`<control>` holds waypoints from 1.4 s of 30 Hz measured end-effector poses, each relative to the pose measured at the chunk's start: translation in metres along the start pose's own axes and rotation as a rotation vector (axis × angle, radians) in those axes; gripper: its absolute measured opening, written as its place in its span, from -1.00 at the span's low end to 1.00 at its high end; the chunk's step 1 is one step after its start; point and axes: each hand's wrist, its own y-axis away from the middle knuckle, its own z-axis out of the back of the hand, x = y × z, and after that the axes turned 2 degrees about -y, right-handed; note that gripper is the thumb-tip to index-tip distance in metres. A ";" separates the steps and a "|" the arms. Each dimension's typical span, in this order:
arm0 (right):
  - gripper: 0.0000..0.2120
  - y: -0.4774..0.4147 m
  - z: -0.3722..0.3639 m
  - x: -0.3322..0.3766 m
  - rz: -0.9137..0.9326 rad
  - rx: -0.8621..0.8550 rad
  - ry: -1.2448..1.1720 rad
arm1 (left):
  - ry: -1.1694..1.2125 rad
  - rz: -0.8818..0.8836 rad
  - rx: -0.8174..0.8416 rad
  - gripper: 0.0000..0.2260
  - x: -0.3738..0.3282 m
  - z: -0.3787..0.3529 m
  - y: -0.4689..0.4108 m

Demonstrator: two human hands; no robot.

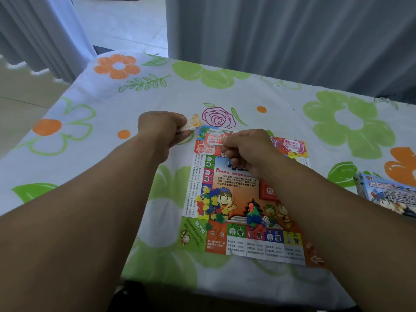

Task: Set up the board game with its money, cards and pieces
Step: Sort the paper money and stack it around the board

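Beneath the right hand [245, 147], a paper board [238, 192]: light, floppy, likely best pressed flat. Pinched in its curled fingers, a red note [212, 139]; in the left hand [161, 129], an orange note [191, 123]. Flimsy, probably slippery; best gripped by an edge.

A table covered by a white cloth [270, 91] printed with large green and orange flowers, leafy sprigs and one outlined pink rose; a colourful paper game board [243, 192] lies flat on the cloth near the front edge, slightly skewed; a pink banknote [290, 146] sits at the board's far right corner, on paper or cloth cannot be told; a blue game box [387, 194] rests on the cloth at the right, apart from the board.
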 end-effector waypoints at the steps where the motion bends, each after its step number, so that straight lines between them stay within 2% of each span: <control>1: -0.85 0.000 -0.003 -0.002 -0.014 0.021 0.025 | -0.001 0.002 0.001 -0.94 0.000 0.002 0.000; 11: -0.75 0.000 -0.014 -0.004 -0.018 -0.063 0.148 | -0.038 0.062 0.140 -0.96 0.001 -0.004 0.005; 17: -0.69 0.002 -0.008 0.007 0.133 0.012 -0.044 | -0.109 0.088 0.260 -0.89 0.002 -0.013 0.013; 21: -0.83 0.004 0.001 0.006 0.223 0.019 0.060 | -0.133 0.104 0.337 -0.84 0.003 -0.019 0.017; 24: -0.87 0.004 0.011 0.006 0.237 0.000 0.044 | -0.130 0.122 0.351 -0.88 0.002 -0.024 0.019; 28: -0.85 0.003 0.029 0.007 0.219 -0.044 -0.001 | -0.124 0.129 0.362 -0.89 0.002 -0.032 0.020; 33: -0.85 -0.005 0.069 0.005 0.102 -0.141 -0.047 | -0.171 0.131 0.346 -0.89 0.006 -0.044 0.021; 42: -0.81 -0.006 0.109 -0.014 -0.039 -0.154 0.158 | -0.216 0.131 0.355 -0.90 0.012 -0.066 0.024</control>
